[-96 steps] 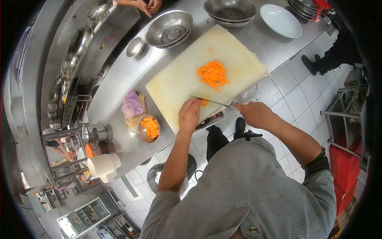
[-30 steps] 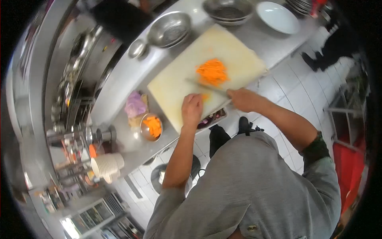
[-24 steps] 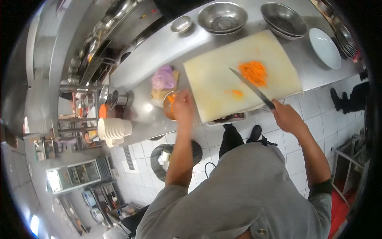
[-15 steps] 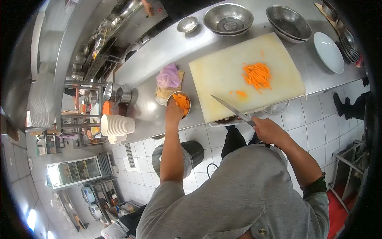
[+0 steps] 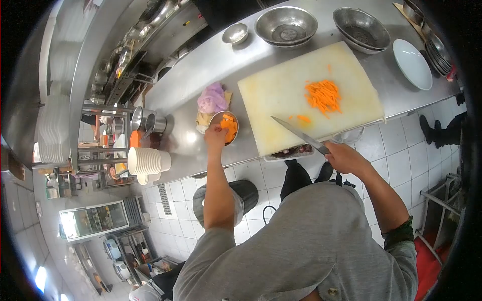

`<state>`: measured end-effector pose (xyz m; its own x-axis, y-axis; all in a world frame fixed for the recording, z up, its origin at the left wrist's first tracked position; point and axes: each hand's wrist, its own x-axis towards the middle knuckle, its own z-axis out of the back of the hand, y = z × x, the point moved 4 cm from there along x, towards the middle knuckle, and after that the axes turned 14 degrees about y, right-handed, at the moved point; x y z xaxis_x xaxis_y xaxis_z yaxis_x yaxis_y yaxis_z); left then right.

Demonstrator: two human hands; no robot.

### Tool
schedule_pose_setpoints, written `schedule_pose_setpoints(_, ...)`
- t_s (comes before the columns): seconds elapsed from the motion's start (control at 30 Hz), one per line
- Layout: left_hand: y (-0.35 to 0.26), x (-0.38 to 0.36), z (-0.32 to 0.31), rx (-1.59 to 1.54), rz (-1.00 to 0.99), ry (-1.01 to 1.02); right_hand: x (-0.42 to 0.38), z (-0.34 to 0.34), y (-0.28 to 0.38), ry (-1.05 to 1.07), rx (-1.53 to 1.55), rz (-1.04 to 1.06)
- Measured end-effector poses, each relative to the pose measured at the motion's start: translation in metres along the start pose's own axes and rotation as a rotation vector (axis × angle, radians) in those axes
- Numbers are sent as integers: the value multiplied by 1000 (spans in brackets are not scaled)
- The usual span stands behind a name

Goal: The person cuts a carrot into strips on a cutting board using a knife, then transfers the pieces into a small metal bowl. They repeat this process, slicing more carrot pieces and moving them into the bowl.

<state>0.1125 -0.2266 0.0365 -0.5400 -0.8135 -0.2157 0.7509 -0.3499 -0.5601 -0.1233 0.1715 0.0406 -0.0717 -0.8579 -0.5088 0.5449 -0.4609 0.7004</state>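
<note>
My right hand (image 5: 345, 157) is wrapped round the handle of a kitchen knife (image 5: 297, 132). Its blade points left over the near edge of the white cutting board (image 5: 271, 95). On the board lie a heap of carrot strips (image 5: 323, 96) and a few small carrot bits (image 5: 303, 119). At the left rim of a small metal bowl (image 5: 237, 134) is my left hand (image 5: 216, 135), its fingers curled. Whatever is between those fingers is hidden. Flat carrot pieces (image 5: 230, 125) fill the bowl. A purple cloth (image 5: 213, 98) lies just behind it.
Metal bowls (image 5: 287, 24) stand along the back of the steel counter (image 5: 186, 145). A white plate (image 5: 412, 64) sits at the right, near stacked pans. Stacked white tubs (image 5: 148, 160) are at the left end. Under the counter edge stands a dark bin (image 5: 248, 195).
My left hand has shifted from over the carrot pieces to the bowl's left rim. The knife has moved slightly right and its tip sits a little higher in view.
</note>
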Motion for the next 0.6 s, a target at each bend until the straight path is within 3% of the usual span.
schedule_pose_setpoints(0.07, 19, 15, -2, -61, -37, -19, 4, -4, -7, -1, -6, 16)
schedule_pose_setpoints(0.17, -2, 15, -7, 97, -15, -123, 4, -3, -8, -7, -8, 11)
schedule_pose_setpoints(0.37, 29, 37, -21, 337, -95, -85, 0, 4, 0, -1, -22, -8)
schedule_pose_setpoints(0.47, -11, 16, -13, 520, -80, -45, -2, 11, -6, 14, -67, -49)
schedule_pose_setpoints(0.6, -2, 20, -14, 676, -23, -26, -4, 25, -16, -10, -98, -46)
